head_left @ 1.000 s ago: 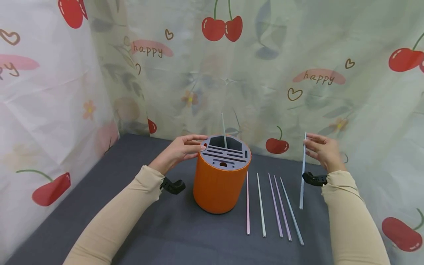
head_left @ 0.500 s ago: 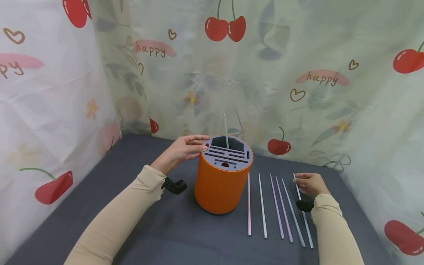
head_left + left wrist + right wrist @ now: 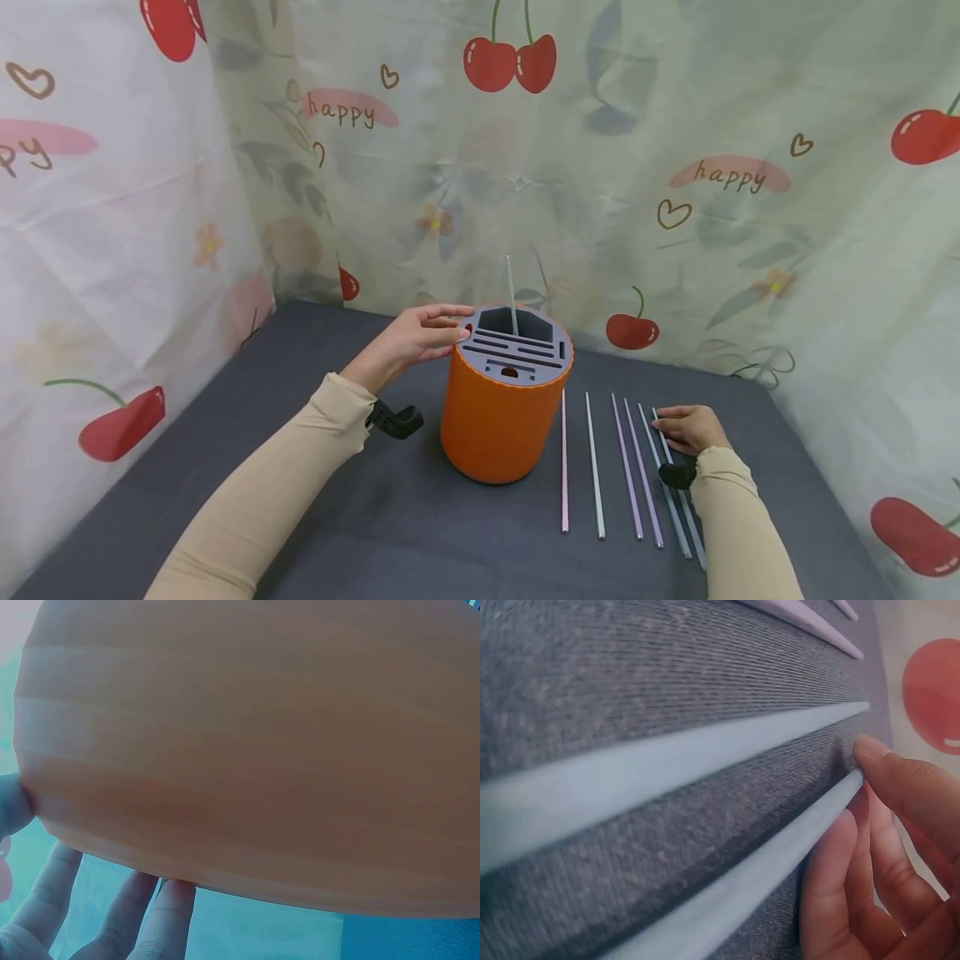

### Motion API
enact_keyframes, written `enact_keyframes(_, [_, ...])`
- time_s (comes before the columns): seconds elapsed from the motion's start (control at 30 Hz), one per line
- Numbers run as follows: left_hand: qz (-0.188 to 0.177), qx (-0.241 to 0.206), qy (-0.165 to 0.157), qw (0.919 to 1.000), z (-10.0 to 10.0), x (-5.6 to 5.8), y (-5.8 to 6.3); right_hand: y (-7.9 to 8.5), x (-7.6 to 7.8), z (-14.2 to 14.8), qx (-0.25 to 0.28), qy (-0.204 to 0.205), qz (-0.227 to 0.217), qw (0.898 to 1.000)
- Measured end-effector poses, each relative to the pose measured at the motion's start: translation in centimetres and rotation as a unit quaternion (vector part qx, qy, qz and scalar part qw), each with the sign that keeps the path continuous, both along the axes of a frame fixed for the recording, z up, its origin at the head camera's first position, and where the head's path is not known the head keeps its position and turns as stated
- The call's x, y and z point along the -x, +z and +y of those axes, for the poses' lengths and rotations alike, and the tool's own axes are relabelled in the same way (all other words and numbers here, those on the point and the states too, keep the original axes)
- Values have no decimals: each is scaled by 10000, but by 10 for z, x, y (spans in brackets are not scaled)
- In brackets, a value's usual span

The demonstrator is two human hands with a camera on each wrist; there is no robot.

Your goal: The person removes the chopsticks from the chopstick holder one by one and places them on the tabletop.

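Observation:
In the head view an orange round knife block (image 3: 491, 425) with a grey slotted top stands on the dark cloth, one pale chopstick (image 3: 511, 292) upright in its rear opening. My left hand (image 3: 408, 340) rests against the block's upper left side, fingers fairly straight; the left wrist view shows its fingertips (image 3: 180, 889) touching the orange wall. At the right, my right hand (image 3: 693, 429) pinches the far end of a light blue chopstick (image 3: 757, 874) between thumb and fingers, low over the cloth. Another light blue chopstick (image 3: 705, 754) lies just left of it.
Between the block and my right hand, two purple chopsticks (image 3: 628, 471), a pale green one (image 3: 595, 471) and a pink one (image 3: 564, 467) lie roughly side by side. A curtain (image 3: 525, 183) printed with cherries hangs behind the table (image 3: 420, 533).
My right hand has come down and leftward, bringing its chopstick from steeply raised to lying low beside the other light blue one. My left hand stays at the block.

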State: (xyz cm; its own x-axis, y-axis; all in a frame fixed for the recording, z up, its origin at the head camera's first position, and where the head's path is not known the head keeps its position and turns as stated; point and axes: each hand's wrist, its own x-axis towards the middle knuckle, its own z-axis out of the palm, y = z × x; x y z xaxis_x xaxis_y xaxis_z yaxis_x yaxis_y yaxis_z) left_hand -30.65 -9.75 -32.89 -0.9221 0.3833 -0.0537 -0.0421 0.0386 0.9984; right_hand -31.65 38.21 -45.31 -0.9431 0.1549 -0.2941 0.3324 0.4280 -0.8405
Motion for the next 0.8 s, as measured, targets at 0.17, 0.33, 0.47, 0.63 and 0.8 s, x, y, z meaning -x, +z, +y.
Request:
enact_keyframes(0.17, [-38,-14,34,10000,0,-1,1,-1,0,-2,-90,-45,21,9999])
enact_keyframes(0.33, [-67,7,35,10000,0,-1,1,-3,2,-3,-243,-87,-38,9997])
enact_keyframes(0.47, [-68,-8,23,10000,0,-1,0,-3,2,-3,-266,-124,-87,9995])
enact_keyframes(0.63, [-33,-5,18,10000,1,0,0,-2,0,-4,-279,-67,-62,9996])
enact_keyframes(0.8, [-43,68,82,9999,0,1,0,0,1,-4,-236,7,-105,9997])
